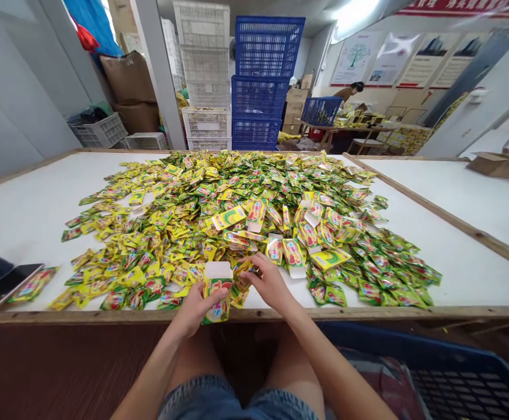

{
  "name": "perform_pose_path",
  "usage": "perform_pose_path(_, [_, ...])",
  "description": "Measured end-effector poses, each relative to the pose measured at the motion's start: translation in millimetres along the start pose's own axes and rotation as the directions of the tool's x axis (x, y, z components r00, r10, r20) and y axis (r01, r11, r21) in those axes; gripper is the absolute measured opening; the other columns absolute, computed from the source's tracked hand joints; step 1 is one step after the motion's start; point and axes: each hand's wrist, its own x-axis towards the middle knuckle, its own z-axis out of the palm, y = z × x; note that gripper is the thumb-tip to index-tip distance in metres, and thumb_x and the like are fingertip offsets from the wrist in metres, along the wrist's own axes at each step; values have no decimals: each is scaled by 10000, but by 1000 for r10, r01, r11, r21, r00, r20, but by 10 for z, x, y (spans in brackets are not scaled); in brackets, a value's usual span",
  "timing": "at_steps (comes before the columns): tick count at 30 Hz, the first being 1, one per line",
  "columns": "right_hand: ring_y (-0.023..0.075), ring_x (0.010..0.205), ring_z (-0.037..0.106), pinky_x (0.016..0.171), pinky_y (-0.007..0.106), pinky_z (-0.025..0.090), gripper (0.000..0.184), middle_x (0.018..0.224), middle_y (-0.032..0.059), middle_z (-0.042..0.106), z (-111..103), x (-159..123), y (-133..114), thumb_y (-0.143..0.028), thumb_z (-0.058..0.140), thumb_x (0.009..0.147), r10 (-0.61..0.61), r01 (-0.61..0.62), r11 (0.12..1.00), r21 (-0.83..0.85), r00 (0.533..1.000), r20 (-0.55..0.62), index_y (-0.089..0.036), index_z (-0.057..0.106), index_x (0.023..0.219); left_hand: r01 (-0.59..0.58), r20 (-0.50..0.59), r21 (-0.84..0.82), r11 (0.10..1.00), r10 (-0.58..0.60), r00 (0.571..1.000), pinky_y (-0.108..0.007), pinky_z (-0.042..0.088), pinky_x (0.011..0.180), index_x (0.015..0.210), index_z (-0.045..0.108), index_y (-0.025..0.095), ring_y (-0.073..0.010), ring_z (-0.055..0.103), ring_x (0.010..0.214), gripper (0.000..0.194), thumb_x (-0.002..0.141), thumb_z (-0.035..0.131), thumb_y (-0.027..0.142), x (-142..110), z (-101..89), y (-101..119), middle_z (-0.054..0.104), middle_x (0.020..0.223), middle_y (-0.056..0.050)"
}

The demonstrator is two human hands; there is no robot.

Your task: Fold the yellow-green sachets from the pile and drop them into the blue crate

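Note:
My left hand [195, 309] is closed round a small open carton [218, 291], yellow and green with a white flap, held upright at the table's near edge. My right hand [268, 280] reaches into the near side of a big heap of small yellow-green sachets [219, 221], its fingers pinched on sachets [244, 269] just right of the carton. More of the same cartons [293, 254] lie flat or folded in the middle of the heap.
The white table has a wooden rim [105, 316]. A dark flat device [0, 287] lies at its left edge. A blue crate [447, 373] stands low on my right. Stacked blue crates [265, 76] and white crates [205, 76] stand behind. A person [349, 91] works at a far table.

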Motion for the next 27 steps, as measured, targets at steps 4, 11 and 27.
perform_pose_path(4, [183, 1021, 521, 859, 317, 412, 275, 1086, 61, 563, -183, 41, -101, -150, 557, 793, -186, 228, 952, -205, 961, 207, -231, 587, 1054, 32, 124, 134, 990, -49, 991, -233, 470, 643, 905, 663, 132, -162, 625, 687, 332, 635, 737, 310, 61, -53, 154, 703, 823, -57])
perform_pose_path(11, [145, 604, 589, 523, 252, 460, 402, 781, 17, 633, -118, -42, -25, -307, 629, 738, 175, -173, 985, -28, 983, 64, -193, 509, 1105, 2, 194, 164, 986, -35, 980, -251, 467, 637, 901, 666, 109, -184, 620, 696, 358, 644, 719, 353, 181, -32, 299, 695, 795, -69])
perform_pose_path(27, [84, 473, 490, 385, 176, 342, 316, 597, -38, 522, 178, -397, 259, -450, 628, 723, 435, -209, 726, 655, 877, -203, -191, 449, 759, 62, 37, -212, 975, -55, 998, -308, 516, 721, 1004, 655, 105, -239, 675, 784, 475, 602, 761, 333, 63, 316, 1, 717, 893, -122])
